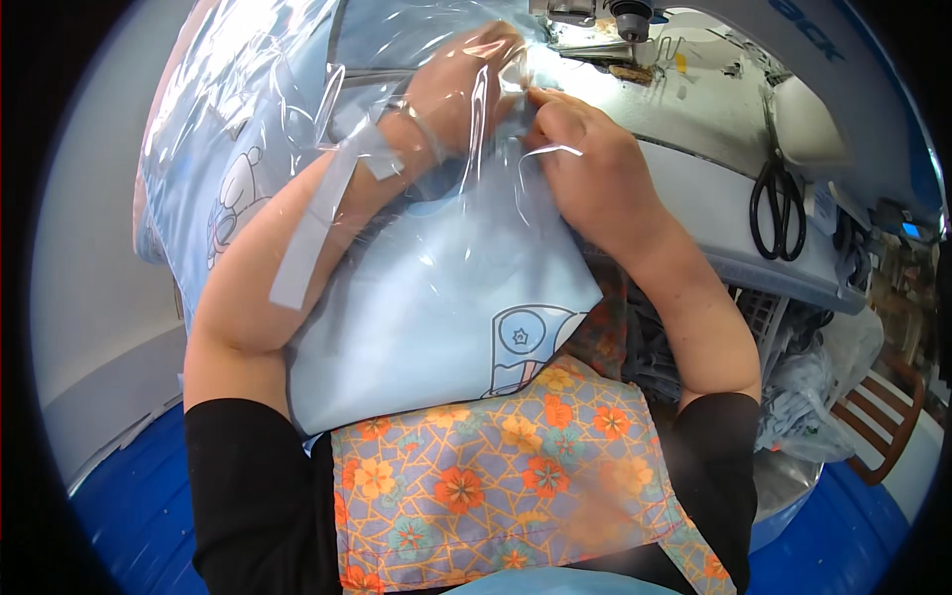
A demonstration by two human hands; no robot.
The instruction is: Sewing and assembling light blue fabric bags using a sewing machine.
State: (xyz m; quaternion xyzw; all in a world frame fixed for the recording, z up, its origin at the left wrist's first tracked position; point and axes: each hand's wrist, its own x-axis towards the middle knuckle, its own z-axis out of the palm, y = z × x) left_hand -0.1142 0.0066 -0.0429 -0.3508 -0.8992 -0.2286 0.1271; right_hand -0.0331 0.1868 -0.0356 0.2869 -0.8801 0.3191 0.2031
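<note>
The film (481, 183) and the pale blue cloth (407, 322) lie together, beginning near the machine (868, 94) at the far side of the surface (684, 188) and coming down past its front edge onto the person's apron (461, 486), which seems to bear the loose weight. The left hand (456, 89) is beneath the clear film, perhaps steadying the layers from inside; glare hides its fingertips, so whether its grip pinches anything cannot be told. The right hand (600, 169) is close beside it, its grip curled and pressed together on the film, probably to keep the layers from slipping. The black scissors (778, 213) rest near the surface's front edge, right of the hands and likely within easy reach. Blue lettering (808, 30) marks the machine; the cloth shows a printed cartoon.
</note>
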